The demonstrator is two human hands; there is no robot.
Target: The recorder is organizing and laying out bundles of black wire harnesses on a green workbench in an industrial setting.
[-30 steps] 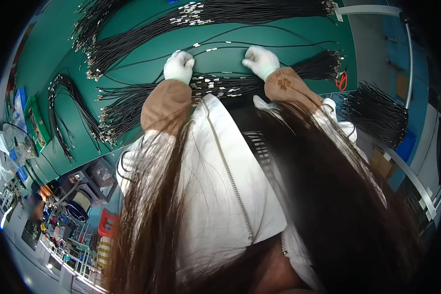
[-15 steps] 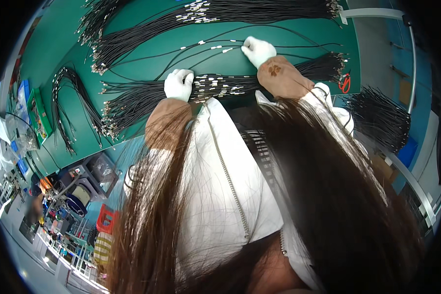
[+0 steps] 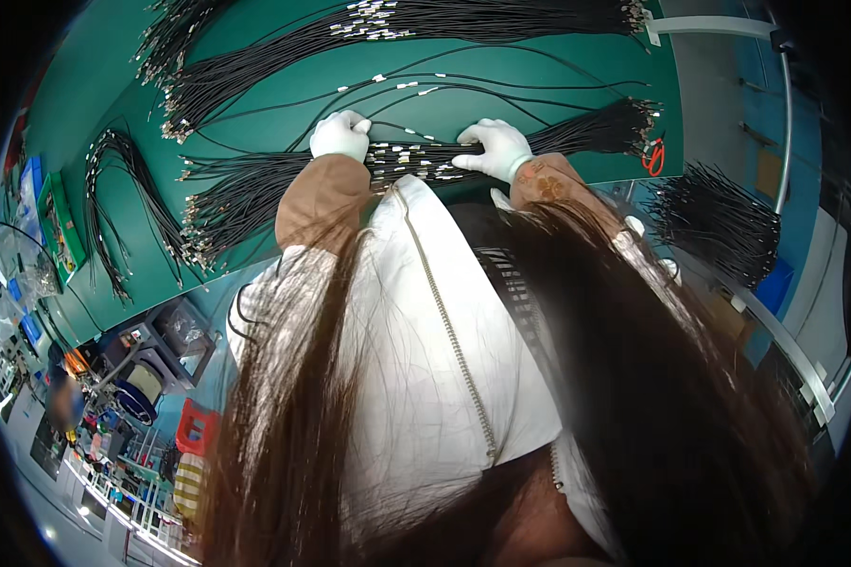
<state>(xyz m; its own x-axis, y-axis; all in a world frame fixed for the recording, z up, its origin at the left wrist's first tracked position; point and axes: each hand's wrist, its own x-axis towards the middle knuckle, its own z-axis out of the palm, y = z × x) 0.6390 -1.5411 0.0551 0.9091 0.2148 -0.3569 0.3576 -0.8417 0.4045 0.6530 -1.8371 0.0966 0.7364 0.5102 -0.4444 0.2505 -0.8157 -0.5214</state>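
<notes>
My left hand [image 3: 340,136], in a white glove, is curled closed on a thin black cable [image 3: 388,125] at the far side of the near cable bundle. That cable carries small white tags and runs toward my right hand. My right hand [image 3: 494,150], also gloved, rests over the near bundle [image 3: 255,180], thumb and fingers apart around its tagged middle. The bundle has metal connector ends and many white tags. Beyond my hands, several loose tagged cables [image 3: 487,83] curve across the green tabletop [image 3: 284,94].
Along the far side lies another thick cable bundle [image 3: 265,66]. Bent cables [image 3: 113,180] and a green parts bin [image 3: 61,222] are at left. Orange-red scissors [image 3: 653,158] lie near the right edge. More cables [image 3: 714,222] hang beyond it, beside a metal rail [image 3: 790,354].
My right hand has come down from the loose cables to the near bundle, and its fingers have spread. My left hand has shifted slightly away from me.
</notes>
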